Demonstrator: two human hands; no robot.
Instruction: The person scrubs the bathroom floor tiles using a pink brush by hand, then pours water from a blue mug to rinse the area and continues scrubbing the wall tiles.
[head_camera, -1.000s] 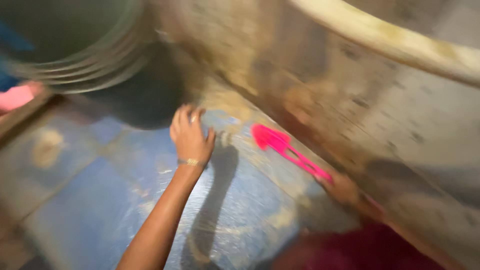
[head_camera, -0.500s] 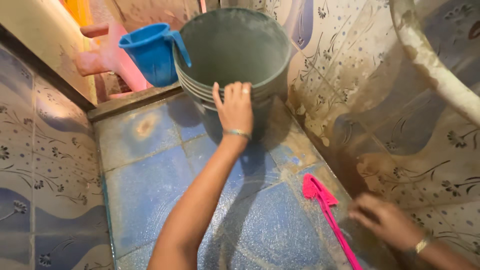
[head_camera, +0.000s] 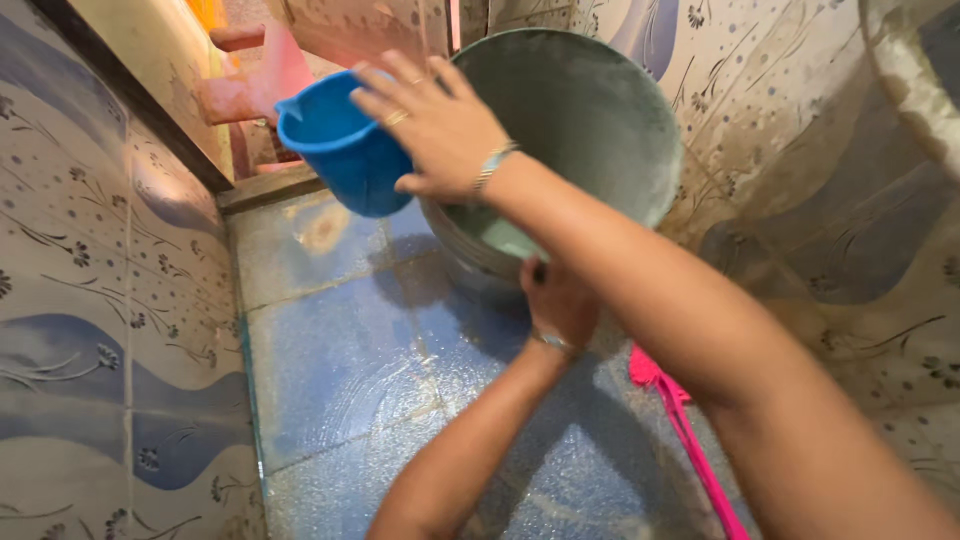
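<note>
We see the right hand (head_camera: 435, 125) reaching across the upper middle of the frame, fingers spread wide and laid over the rim of the blue jug (head_camera: 345, 150); whether the thumb grips the jug's handle we cannot tell, since the palm covers that side. The jug sits tilted at the upper left of the grey bucket (head_camera: 575, 130), touching its rim. The bucket itself is tipped, its mouth turned toward us, in the upper centre against the patterned wall tiles (head_camera: 800, 150).

The left hand (head_camera: 560, 300) comes up from the bottom centre and is closed on the bucket's lower rim; its fingertips are hidden behind the rim and partly under the right forearm. A pink brush (head_camera: 685, 420) lies on the wet blue floor (head_camera: 350, 370) at lower right, its head half covered by the right arm and its handle cut off by the bottom edge. A pink plastic object (head_camera: 265, 75) at upper left is only partly visible.
</note>
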